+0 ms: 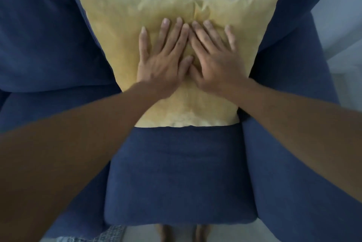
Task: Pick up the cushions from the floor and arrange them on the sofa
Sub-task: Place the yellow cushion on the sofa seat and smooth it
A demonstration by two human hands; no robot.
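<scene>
Sofa (176, 173) fills nearly everything in sight, dark blue cloth, its seat running down toward the near edge and its back rising at the far side. Big blue back pillows (39, 35) bulge at the far left corner and again at the far right, and the armrest on the right curves down along that side.

Against the back, at the middle of the far edge of the seat, leans the cushion (109, 31), pale yellow and square. Its two upper corners spread wide against the blue back, and its lower edge rests on the seat. The cloth is creased and dented near the top middle, just beyond the fingertips.

Two bare forearms reach in from the near corners, and they meet over the cushion's middle. The left hand (162, 63) lies flat on the yellow cloth, palm down, fingers loose and spread, gripping nothing. The right hand (215, 61) lies just beside it in the same way, palm down, fingers fanned out flat on the cushion, nothing grasped. The inner fingers of the two hands touch or overlap at the tips, and the thumbs come together below, so the hands form a rough peak. Both are somewhat blurred.

Along the near edge of the seat, pale floor (274, 228) shows, with the person's bare feet (184, 232) just under the seat front and a scrap of light patterned fabric (109, 232) at the left.
</scene>
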